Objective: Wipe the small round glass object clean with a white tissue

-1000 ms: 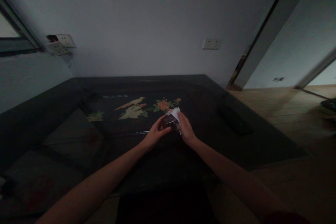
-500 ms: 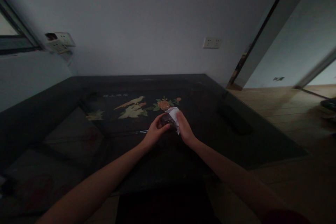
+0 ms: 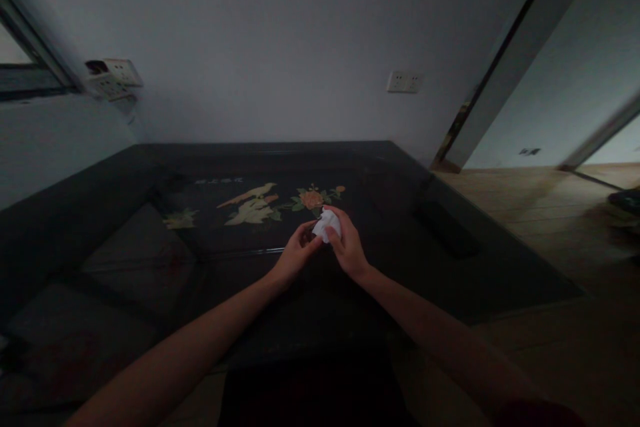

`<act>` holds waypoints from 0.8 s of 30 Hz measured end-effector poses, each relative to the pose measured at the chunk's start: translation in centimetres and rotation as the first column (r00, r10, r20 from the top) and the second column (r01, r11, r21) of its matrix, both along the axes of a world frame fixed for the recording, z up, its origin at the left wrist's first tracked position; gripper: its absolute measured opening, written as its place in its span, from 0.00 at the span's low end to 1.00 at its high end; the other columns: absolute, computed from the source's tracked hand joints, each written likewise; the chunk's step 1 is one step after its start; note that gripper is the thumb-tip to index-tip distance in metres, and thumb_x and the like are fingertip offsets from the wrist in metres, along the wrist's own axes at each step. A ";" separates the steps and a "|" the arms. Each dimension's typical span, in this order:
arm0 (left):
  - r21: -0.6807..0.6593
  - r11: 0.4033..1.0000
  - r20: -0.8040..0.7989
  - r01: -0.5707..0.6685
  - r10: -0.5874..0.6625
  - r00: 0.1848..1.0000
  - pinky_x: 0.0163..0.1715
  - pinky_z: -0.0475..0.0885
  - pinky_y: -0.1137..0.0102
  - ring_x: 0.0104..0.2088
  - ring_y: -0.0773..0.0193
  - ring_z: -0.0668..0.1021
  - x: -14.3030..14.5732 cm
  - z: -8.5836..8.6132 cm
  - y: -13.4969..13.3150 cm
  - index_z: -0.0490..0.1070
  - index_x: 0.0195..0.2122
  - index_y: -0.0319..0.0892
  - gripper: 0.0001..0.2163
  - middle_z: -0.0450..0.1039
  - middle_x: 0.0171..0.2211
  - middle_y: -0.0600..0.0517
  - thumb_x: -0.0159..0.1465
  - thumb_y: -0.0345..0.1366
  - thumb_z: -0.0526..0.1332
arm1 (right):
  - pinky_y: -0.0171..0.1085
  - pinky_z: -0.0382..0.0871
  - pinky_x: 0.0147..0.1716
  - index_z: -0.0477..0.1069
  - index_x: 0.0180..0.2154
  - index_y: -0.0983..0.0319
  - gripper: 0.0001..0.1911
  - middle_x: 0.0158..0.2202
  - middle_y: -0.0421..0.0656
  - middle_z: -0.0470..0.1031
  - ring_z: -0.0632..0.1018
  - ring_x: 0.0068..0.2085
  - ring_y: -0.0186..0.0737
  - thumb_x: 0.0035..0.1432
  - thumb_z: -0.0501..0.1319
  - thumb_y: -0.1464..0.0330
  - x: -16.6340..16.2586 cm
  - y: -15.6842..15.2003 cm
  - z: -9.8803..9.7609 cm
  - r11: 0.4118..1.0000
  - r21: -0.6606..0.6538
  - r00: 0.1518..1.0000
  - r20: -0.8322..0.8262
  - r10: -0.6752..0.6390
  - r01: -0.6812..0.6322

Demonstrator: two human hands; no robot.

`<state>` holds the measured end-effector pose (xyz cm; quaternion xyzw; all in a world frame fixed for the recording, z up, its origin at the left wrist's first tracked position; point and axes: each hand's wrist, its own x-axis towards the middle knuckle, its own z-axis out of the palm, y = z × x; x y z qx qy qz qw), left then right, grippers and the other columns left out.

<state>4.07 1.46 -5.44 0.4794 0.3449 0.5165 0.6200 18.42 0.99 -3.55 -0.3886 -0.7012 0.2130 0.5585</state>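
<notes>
My left hand [image 3: 296, 250] is closed around a small dark, shiny, rounded object [image 3: 309, 235], mostly hidden by the fingers and paper; its kind cannot be made out. A crumpled white tissue [image 3: 327, 225] is gripped in my right hand [image 3: 349, 243], thumb on the near side and fingers over the far side. The tissue presses against the right side of the dark object. Both hands are together above the near middle of a dark glossy table [image 3: 310, 307].
Flowers and a bird [image 3: 253, 203] decorate the tabletop. A dark flat oblong thing [image 3: 445, 230] lies on the table's right side. Behind stands a pale wall with a socket [image 3: 404, 82]; more sockets [image 3: 117, 77] are at the left corner. Wooden floor [image 3: 520, 200] extends to the right.
My right hand has turned and moved slightly left with the tissue, which now covers more of the dark object. The left hand stays nearly in place.
</notes>
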 end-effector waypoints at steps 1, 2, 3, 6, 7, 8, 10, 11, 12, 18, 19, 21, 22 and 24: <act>0.021 1.000 -0.048 -0.005 0.006 0.999 0.46 0.69 0.66 0.43 0.59 0.75 0.0 0.0 0.0 0.67 0.49 0.39 0.29 0.73 0.44 0.46 0.50 0.48 0.71 | 0.46 0.65 0.53 0.64 0.54 0.61 0.23 0.51 0.51 0.71 0.72 0.52 0.47 0.63 0.52 0.56 0.1 -0.1 0.1 1.000 0.013 1.000 0.016 -0.007 0.007; 0.039 0.999 -0.094 -0.007 0.011 0.995 0.44 0.70 0.66 0.41 0.60 0.75 -0.1 0.0 0.0 0.67 0.49 0.39 0.29 0.73 0.42 0.47 0.49 0.48 0.71 | 0.46 0.66 0.52 0.65 0.53 0.60 0.22 0.50 0.50 0.71 0.73 0.51 0.47 0.63 0.52 0.56 0.1 -0.1 0.2 1.000 0.021 0.999 0.029 -0.013 0.013; 0.054 0.999 -0.134 -0.007 0.015 0.991 0.43 0.70 0.67 0.39 0.60 0.75 -0.1 0.0 0.0 0.67 0.49 0.39 0.29 0.73 0.39 0.49 0.49 0.48 0.71 | 0.45 0.66 0.51 0.65 0.52 0.60 0.21 0.49 0.50 0.72 0.73 0.50 0.47 0.63 0.53 0.55 0.1 -0.2 0.3 1.000 0.024 0.999 0.036 -0.020 0.019; 0.090 0.996 -0.157 0.001 0.013 0.987 0.43 0.69 0.66 0.39 0.59 0.74 0.0 0.2 -0.1 0.67 0.47 0.39 0.28 0.73 0.37 0.50 0.49 0.47 0.71 | 0.45 0.67 0.48 0.68 0.49 0.58 0.20 0.46 0.48 0.73 0.74 0.46 0.47 0.62 0.54 0.54 0.0 -0.2 0.5 0.999 -0.004 0.999 0.021 -0.033 0.034; 0.101 0.995 -0.133 0.003 0.010 0.991 0.44 0.69 0.66 0.41 0.58 0.74 0.0 0.2 -0.2 0.67 0.47 0.40 0.28 0.73 0.39 0.49 0.48 0.46 0.72 | 0.45 0.67 0.47 0.68 0.48 0.58 0.19 0.44 0.48 0.74 0.75 0.45 0.47 0.62 0.53 0.54 0.0 -0.2 0.6 0.999 -0.022 1.000 0.002 -0.031 0.031; 0.107 0.994 -0.104 0.004 0.007 0.995 0.46 0.68 0.65 0.44 0.57 0.74 0.0 0.3 -0.3 0.66 0.47 0.40 0.28 0.73 0.41 0.48 0.48 0.46 0.72 | 0.44 0.68 0.46 0.68 0.47 0.58 0.19 0.43 0.47 0.74 0.75 0.44 0.46 0.62 0.53 0.54 -0.1 -0.1 0.6 0.999 -0.045 0.999 -0.022 -0.023 0.022; 0.094 0.996 -0.059 0.006 0.000 0.998 0.49 0.67 0.64 0.47 0.55 0.74 0.1 0.4 -0.4 0.66 0.47 0.41 0.29 0.73 0.45 0.47 0.47 0.46 0.72 | 0.43 0.68 0.44 0.68 0.47 0.58 0.20 0.42 0.47 0.74 0.75 0.42 0.44 0.64 0.50 0.53 -0.1 -0.1 0.6 0.995 -0.094 0.997 -0.073 0.009 -0.016; 0.078 0.997 -0.043 0.004 -0.001 0.999 0.50 0.67 0.63 0.48 0.55 0.74 0.1 0.4 -0.4 0.66 0.47 0.41 0.29 0.73 0.46 0.46 0.48 0.47 0.72 | 0.42 0.69 0.44 0.68 0.48 0.58 0.20 0.42 0.47 0.74 0.75 0.42 0.44 0.65 0.48 0.53 -0.1 0.0 0.6 0.993 -0.110 0.996 -0.088 0.029 -0.038; 0.058 0.998 -0.027 0.004 -0.003 1.000 0.51 0.67 0.62 0.49 0.55 0.74 0.2 0.3 -0.3 0.67 0.48 0.41 0.29 0.73 0.46 0.46 0.48 0.48 0.72 | 0.42 0.69 0.45 0.67 0.48 0.59 0.21 0.43 0.47 0.74 0.75 0.42 0.44 0.65 0.47 0.53 0.0 0.1 0.6 0.992 -0.114 0.995 -0.090 0.048 -0.058; -0.005 1.000 0.048 0.025 -0.024 0.999 0.50 0.69 0.61 0.47 0.55 0.74 0.1 -0.4 0.0 0.66 0.48 0.41 0.29 0.72 0.46 0.46 0.50 0.51 0.69 | 0.45 0.64 0.53 0.62 0.55 0.58 0.25 0.52 0.49 0.69 0.72 0.52 0.47 0.63 0.51 0.51 0.6 0.4 0.4 0.997 0.027 0.994 0.079 0.075 -0.078; 0.013 1.000 0.016 0.020 -0.020 1.000 0.49 0.69 0.62 0.46 0.56 0.74 0.0 -0.4 0.1 0.66 0.48 0.41 0.29 0.72 0.45 0.47 0.50 0.51 0.69 | 0.46 0.64 0.53 0.63 0.55 0.58 0.24 0.52 0.49 0.69 0.72 0.52 0.47 0.63 0.52 0.52 0.6 0.3 0.4 0.997 0.037 0.994 0.091 0.067 -0.070; 0.068 0.998 -0.076 0.003 0.002 0.997 0.46 0.69 0.64 0.43 0.57 0.74 -0.1 -0.3 0.1 0.67 0.48 0.40 0.29 0.72 0.43 0.47 0.50 0.49 0.70 | 0.45 0.65 0.51 0.64 0.53 0.58 0.23 0.50 0.49 0.70 0.72 0.51 0.47 0.62 0.53 0.53 0.4 0.2 0.4 0.998 0.035 0.995 0.089 0.043 -0.046; 0.097 0.995 -0.115 -0.006 0.017 0.993 0.46 0.69 0.64 0.42 0.58 0.74 -0.2 -0.2 0.0 0.67 0.48 0.40 0.28 0.72 0.42 0.47 0.50 0.48 0.70 | 0.45 0.66 0.51 0.65 0.52 0.59 0.22 0.49 0.49 0.70 0.73 0.50 0.47 0.62 0.54 0.53 0.4 0.1 0.5 0.999 0.023 0.997 0.078 0.029 -0.031; 0.139 0.990 -0.149 -0.016 0.037 0.988 0.45 0.69 0.65 0.42 0.57 0.74 -0.1 0.1 0.0 0.66 0.48 0.41 0.27 0.72 0.43 0.47 0.49 0.45 0.71 | 0.45 0.66 0.49 0.67 0.49 0.59 0.21 0.47 0.49 0.72 0.74 0.48 0.46 0.61 0.54 0.53 0.2 0.1 0.5 1.000 -0.018 0.999 0.040 0.015 -0.014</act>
